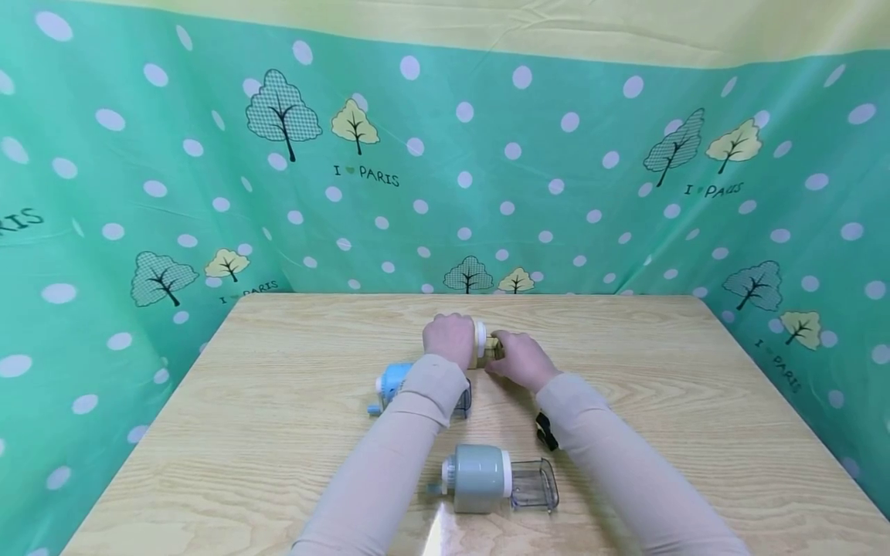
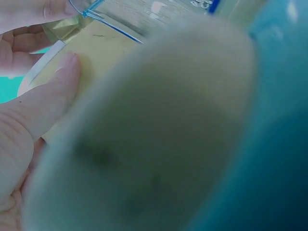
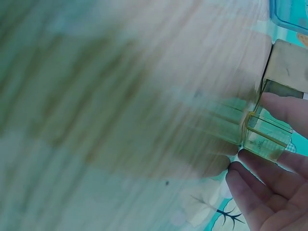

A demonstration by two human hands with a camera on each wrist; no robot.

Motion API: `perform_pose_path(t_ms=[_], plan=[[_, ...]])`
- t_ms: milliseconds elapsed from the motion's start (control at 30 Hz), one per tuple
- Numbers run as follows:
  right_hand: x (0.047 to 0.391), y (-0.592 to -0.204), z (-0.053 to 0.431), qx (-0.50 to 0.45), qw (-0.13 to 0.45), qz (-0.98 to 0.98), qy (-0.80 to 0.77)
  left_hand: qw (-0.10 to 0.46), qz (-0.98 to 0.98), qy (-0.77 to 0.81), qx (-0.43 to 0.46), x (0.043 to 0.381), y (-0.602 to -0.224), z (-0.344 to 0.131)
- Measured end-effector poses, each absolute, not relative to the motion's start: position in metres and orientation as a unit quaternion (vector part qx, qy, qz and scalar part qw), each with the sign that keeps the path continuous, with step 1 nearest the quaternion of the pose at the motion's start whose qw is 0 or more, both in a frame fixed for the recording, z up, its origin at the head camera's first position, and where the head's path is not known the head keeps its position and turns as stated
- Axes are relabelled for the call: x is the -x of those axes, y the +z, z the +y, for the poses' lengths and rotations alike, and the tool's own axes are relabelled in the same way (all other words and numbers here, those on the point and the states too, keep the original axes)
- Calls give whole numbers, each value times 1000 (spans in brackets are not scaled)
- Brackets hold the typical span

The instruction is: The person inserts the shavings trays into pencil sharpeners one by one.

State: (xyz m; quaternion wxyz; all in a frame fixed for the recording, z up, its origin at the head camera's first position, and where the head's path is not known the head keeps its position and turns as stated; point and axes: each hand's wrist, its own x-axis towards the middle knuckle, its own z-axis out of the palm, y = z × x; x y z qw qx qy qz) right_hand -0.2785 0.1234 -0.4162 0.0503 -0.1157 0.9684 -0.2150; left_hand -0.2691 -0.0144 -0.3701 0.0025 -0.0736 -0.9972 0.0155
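Near the back middle of the table, my left hand (image 1: 448,338) holds the body of a cream-yellow pencil sharpener (image 1: 480,346) with a white ring. In the left wrist view the thumb lies along the sharpener's pale yellow side (image 2: 103,45). My right hand (image 1: 523,361) is at the sharpener's right end. There its thumb and fingers pinch a see-through yellowish part (image 3: 267,137), seen in the right wrist view. A blue pencil sharpener (image 1: 396,377) lies just below the left hand, partly hidden by the left sleeve. The left hand's fingers are mostly hidden in the head view.
A grey-green pencil sharpener (image 1: 478,475) with a clear part sticking out on its right lies nearer the front, between the forearms. A small black object (image 1: 546,432) sits against the right sleeve. Green dotted cloth (image 1: 464,177) hangs behind and beside the wooden table (image 1: 278,440).
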Motion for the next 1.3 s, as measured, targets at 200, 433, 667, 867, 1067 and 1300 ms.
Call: perform_pose_path(t_ms=[200, 433, 667, 867, 1067, 1300], plan=[[278, -414, 122, 122, 52, 967, -217, -4, -997, 12, 72, 269, -368, -14], [278, -413, 122, 122, 58, 966, -219, -7, -997, 10, 70, 268, -367, -14], [277, -412, 121, 120, 66, 966, -221, -10, -997, 15, 69, 270, -369, -13], [277, -413, 121, 126, 62, 964, -224, -13, -998, 15, 67, 270, -370, -13], [276, -413, 119, 127, 58, 964, -227, -15, -998, 14, 65, 270, -370, -13], [275, -413, 118, 129, 53, 963, -232, -14, -998, 15, 64, 269, -369, -13]])
